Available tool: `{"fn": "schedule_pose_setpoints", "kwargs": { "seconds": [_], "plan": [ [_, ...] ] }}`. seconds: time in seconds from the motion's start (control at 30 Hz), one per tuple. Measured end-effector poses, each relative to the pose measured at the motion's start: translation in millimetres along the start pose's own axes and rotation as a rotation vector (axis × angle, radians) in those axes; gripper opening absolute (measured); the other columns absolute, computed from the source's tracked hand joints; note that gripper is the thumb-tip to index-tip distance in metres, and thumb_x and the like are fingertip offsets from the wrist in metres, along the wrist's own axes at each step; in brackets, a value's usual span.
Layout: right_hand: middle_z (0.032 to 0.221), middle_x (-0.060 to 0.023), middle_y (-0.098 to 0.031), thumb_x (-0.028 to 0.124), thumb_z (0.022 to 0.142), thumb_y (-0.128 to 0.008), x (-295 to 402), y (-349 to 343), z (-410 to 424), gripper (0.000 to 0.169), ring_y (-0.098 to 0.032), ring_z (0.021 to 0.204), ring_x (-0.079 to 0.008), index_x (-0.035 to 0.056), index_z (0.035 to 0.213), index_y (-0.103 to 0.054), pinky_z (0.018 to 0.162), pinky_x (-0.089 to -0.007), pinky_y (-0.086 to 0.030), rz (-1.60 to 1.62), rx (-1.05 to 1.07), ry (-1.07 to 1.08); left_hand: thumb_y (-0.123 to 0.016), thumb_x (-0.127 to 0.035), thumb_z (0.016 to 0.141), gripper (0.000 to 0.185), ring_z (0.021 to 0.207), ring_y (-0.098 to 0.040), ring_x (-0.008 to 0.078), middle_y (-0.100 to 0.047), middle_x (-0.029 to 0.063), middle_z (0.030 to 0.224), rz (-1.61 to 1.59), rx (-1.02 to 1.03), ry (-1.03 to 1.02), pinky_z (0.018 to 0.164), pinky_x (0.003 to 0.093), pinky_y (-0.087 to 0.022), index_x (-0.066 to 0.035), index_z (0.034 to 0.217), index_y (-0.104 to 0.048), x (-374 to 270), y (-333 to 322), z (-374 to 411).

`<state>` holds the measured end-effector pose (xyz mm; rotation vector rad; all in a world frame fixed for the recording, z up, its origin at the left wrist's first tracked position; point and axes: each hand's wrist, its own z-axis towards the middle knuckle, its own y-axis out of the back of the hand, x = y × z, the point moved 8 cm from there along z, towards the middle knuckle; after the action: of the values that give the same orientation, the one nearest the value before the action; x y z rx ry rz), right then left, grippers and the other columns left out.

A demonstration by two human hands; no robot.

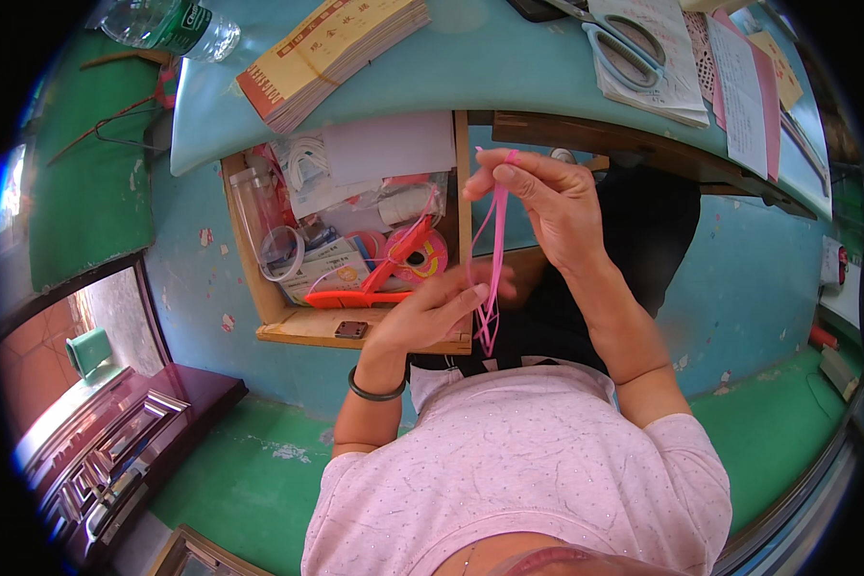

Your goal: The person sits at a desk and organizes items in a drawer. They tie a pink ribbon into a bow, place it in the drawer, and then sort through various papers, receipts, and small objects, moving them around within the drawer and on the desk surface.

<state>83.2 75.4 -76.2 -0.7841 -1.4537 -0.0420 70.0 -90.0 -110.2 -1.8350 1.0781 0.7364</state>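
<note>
A bundle of narrow pink ribbon (502,216) hangs down in long loops in front of my body. My right hand (554,201) pinches its upper end between thumb and fingers, with short tips poking out above. Lower down, my left hand (439,306) is at the hanging loops, its fingertips blurred behind the ribbon and its thumb beside it. Whether the left fingers grip the strands cannot be made out. Left of the ribbon is a pulled-out wooden drawer (281,333), holding a pink ribbon spool (432,252), an orange-red tool (396,263) and a clear plastic cylinder (255,209).
The blue desk top (475,72) carries receipt pads (331,61), scissors (630,54), a water bottle (173,29) and papers (741,93). White cord (306,158) lies in the drawer. A dark red panelled door leaf (137,432) is at lower left.
</note>
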Motion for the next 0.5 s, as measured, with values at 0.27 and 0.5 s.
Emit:
{"fn": "schedule_pose_setpoints", "kwargs": {
  "seconds": [0.27,0.5],
  "plan": [
    [0.095,-0.0134,-0.076,0.005,0.096,-0.067,8,-6,-5,0.024,-0.073,0.088,-0.0173,-0.0032,0.118,-0.071,0.081,-0.0275,-0.058,-0.045,0.002,0.109,-0.058,-0.005,0.097,0.045,0.085,-0.059,0.0060,-0.057,0.0047,0.134,0.125,-0.345,-0.332,0.074,0.0215,-0.049,0.000,0.141,-0.048,-49,30,-2],
    [0.094,-0.0147,-0.075,0.003,0.097,-0.064,17,-11,-2,0.025,-0.071,0.084,-0.0169,-0.0020,0.121,-0.070,0.072,-0.0258,-0.058,-0.081,-0.021,0.107,-0.051,-0.024,0.108,0.030,0.059,-0.048,0.0008,-0.065,0.0016,0.078,-0.056,-0.183,-0.278,0.050,0.0173,-0.034,-0.001,0.122,-0.064,-53,0,21]
  ]
}}
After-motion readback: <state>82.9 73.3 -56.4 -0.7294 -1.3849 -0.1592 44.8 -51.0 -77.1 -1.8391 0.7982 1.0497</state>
